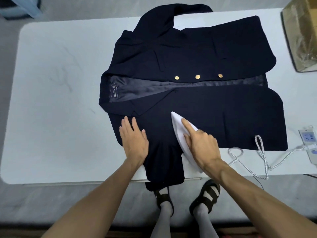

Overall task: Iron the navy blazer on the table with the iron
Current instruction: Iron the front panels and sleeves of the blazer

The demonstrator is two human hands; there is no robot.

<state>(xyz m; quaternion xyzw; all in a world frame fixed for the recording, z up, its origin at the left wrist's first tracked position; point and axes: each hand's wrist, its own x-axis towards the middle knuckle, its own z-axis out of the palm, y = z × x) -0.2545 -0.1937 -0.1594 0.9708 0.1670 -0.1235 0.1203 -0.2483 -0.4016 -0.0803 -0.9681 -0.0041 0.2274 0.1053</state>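
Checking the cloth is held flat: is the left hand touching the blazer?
Touching. Head view: left hand lies flat on the blazer, fingers straight.

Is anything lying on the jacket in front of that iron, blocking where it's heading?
Nothing loose. Ahead of the iron there is only blazer cloth and its lapel edge. The left hand presses flat off to the side, apart from it; the cord lies behind the right hand.

Your white table point(51, 117) with rounded corners, grey scuffs on its left half, grey floor point(51, 200) around you, plastic-wrapped cardboard box point(301, 31) at the table's far right, power strip point(310, 143) on its right edge, blue frame point(20, 7) far left, flat even light
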